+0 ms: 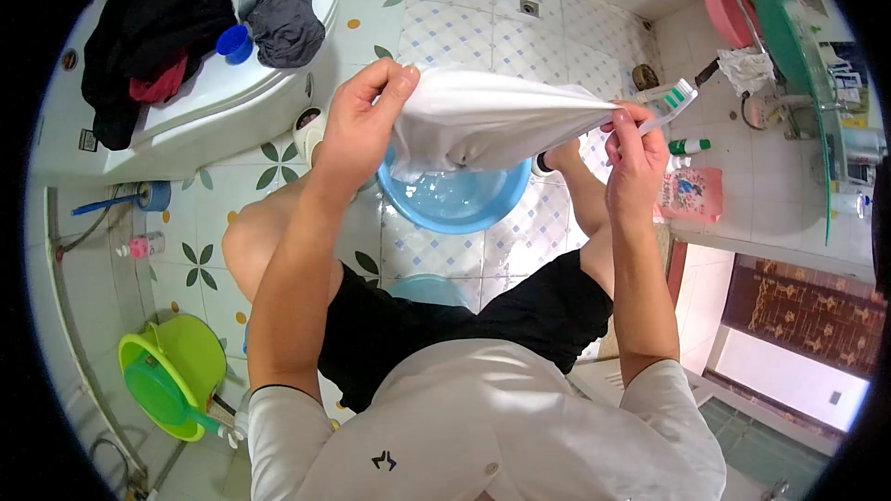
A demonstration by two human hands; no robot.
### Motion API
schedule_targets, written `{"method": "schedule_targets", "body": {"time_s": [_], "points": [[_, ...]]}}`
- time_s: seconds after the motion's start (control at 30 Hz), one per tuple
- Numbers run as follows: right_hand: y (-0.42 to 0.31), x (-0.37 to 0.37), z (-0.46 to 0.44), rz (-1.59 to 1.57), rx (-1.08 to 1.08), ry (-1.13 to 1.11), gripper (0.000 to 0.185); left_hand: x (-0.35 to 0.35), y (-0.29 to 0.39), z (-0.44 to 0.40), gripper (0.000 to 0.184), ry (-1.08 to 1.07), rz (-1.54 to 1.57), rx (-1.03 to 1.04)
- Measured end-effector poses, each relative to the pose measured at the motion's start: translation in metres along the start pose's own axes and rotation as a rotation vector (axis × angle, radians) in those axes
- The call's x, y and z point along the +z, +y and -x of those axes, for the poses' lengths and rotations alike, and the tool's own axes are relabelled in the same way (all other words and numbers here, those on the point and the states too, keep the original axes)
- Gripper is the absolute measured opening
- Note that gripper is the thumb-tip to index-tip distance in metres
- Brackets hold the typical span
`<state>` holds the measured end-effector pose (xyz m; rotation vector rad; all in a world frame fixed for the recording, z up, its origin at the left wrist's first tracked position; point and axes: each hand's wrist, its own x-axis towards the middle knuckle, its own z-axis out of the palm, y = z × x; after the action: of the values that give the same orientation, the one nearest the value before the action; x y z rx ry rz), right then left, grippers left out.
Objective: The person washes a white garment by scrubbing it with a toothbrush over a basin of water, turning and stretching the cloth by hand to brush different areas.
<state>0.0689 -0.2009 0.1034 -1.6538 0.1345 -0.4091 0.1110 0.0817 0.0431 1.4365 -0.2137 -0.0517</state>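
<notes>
Left hand (pixel 367 121) and right hand (pixel 636 162): fingers pinching opposite ends of white cloth (pixel 501 116), pulled fairly taut, probably to keep it spread. Cloth's held above blue basin (pixel 455 224), likely so drips land inside. Brush (pixel 672 104) juts beside right fingers; can't tell if gripped.

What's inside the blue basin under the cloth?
The blue basin shows what looks like clear water at its near side. The white cloth, stretched between both hands, covers its far part, so anything lying there can't be seen.
</notes>
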Motion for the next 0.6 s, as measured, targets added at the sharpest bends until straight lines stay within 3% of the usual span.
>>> {"method": "schedule_targets", "body": {"time_s": [0.1,0.17,0.3,0.53,0.6], "points": [[0.0,0.0,-0.004,-0.018,0.04,0.027,0.015,-0.002,0.002,-0.001,0.021,0.012,0.007,-0.074],[0.001,-0.002,-0.006,-0.045,0.057,0.048,0.015,0.003,0.005,-0.002,0.029,0.25,0.026,0.025],[0.005,-0.01,-0.011,-0.13,0.105,0.112,0.011,-0.007,-0.003,-0.011,0.028,0.431,0.217,-0.012],[0.011,-0.017,-0.016,-0.194,0.094,0.179,0.009,-0.018,-0.006,-0.015,0.028,0.47,0.264,-0.022],[0.01,-0.02,-0.015,-0.196,0.097,0.171,0.009,-0.023,-0.003,-0.017,0.019,0.542,0.282,-0.057]]}}
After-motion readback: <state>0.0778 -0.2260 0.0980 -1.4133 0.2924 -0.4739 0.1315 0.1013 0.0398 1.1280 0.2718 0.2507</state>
